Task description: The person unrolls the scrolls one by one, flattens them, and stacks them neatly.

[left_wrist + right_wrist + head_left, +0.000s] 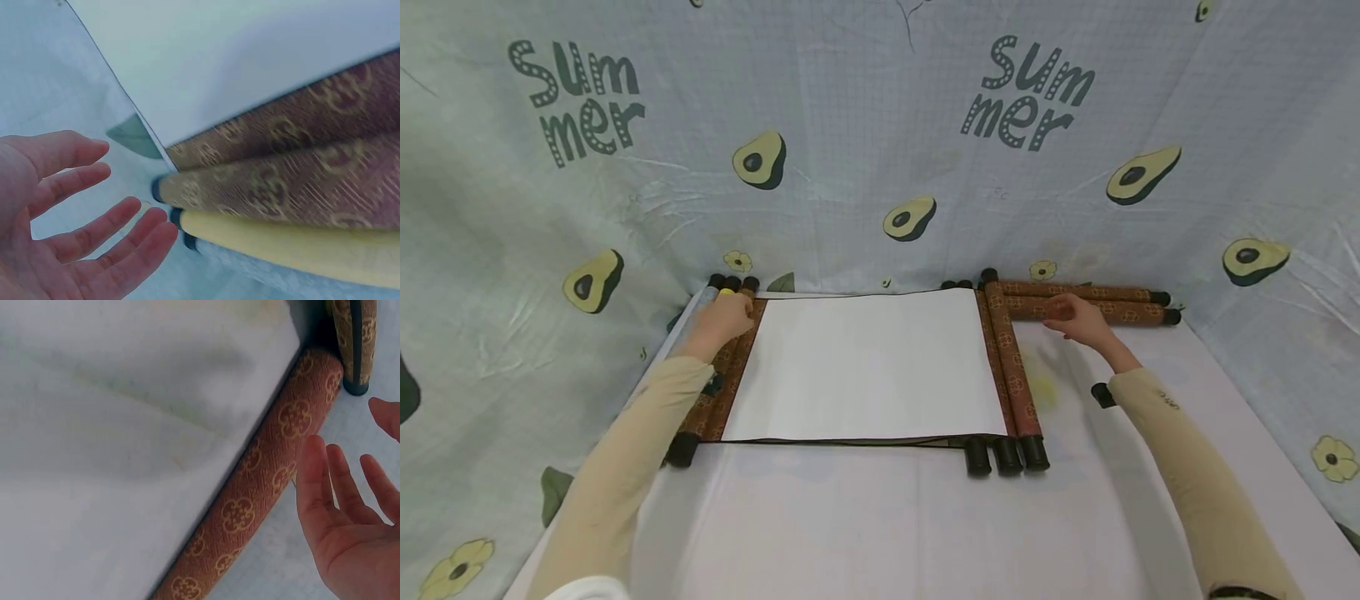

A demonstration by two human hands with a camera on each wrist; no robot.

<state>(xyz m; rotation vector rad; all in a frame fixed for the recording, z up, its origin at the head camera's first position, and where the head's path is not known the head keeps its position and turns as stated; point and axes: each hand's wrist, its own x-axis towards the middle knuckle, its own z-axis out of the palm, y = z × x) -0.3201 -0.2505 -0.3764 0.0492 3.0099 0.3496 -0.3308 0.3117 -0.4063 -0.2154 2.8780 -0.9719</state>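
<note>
A hanging scroll (865,367) lies unrolled face up, its white paper bordered by brown patterned cloth. My left hand (718,325) hovers over the far end of its left side, fingers loosely spread and holding nothing. In the left wrist view a brown roll (250,194), a yellow roll (281,250) and a grey roll (262,267) lie side by side beyond the fingertips. To the scroll's right, a red-brown roll with black knobs (1013,358) runs along the border. My right hand (1078,323) is empty, fingers loosely extended, near a red-brown flower-patterned roll (237,512).
Two brown rolls lie crosswise at the back right, a rear roll (1097,292) and a front roll (1120,313). Several black knobs (977,458) stick out at the scroll's near right corner. A printed avocado cloth (850,167) rises behind the white table (865,525).
</note>
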